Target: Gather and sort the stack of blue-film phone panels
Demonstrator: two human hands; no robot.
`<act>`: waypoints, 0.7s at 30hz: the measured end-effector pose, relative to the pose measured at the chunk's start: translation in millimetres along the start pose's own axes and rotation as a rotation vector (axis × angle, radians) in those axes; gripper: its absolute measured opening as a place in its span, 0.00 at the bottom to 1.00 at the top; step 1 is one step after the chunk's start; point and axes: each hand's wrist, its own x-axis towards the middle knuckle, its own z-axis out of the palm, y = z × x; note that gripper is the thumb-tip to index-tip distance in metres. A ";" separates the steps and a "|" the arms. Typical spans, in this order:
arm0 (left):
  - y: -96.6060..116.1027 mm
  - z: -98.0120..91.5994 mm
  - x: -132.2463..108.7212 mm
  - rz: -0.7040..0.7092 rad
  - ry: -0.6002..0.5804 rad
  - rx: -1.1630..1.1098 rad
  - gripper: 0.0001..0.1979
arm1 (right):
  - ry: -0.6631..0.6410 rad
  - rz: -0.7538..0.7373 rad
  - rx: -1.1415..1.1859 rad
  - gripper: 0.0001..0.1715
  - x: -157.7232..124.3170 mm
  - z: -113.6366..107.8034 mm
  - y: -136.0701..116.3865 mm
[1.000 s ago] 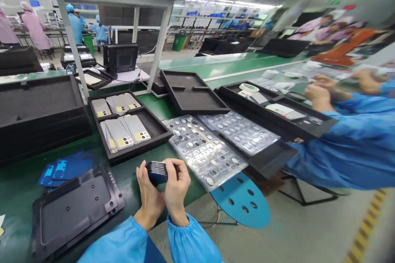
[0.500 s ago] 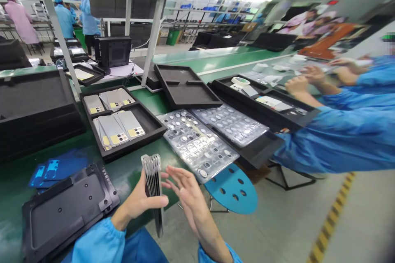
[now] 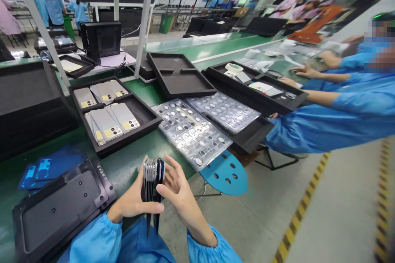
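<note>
My left hand [image 3: 132, 201] grips a stack of thin phone back panels [image 3: 151, 176] standing on end, silver-grey edges with dark blue at one side. My right hand [image 3: 177, 191] is beside the stack, fingers spread, with its thumb against the panels. Left of my hands lies a black fixture plate [image 3: 58, 209] on the green bench [image 3: 129, 150]. Blue film sheets [image 3: 46, 168] lie partly under the plate. Ahead, a black foam tray [image 3: 123, 144] holds silver phone backs with gold camera patches. Clear blister sheets [image 3: 191, 135] of small round parts lie to the right.
A co-worker in a blue sleeve [image 3: 333, 119] reaches across a black tray [image 3: 256, 98] holding a tape roll. A black foam tray [image 3: 179, 74] stands beyond the blister sheets. A blue perforated stool [image 3: 226, 172] stands below the bench edge. A metal post [image 3: 142, 24] rises behind.
The stack, held sideways a second ago, now stands on end. My right hand has come back against it after opening away. The co-worker's hands have drawn back along the bench.
</note>
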 end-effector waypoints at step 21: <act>-10.4 -2.7 -0.6 -0.062 0.010 -0.047 0.68 | 0.034 0.012 -0.047 0.54 4.7 2.7 -2.2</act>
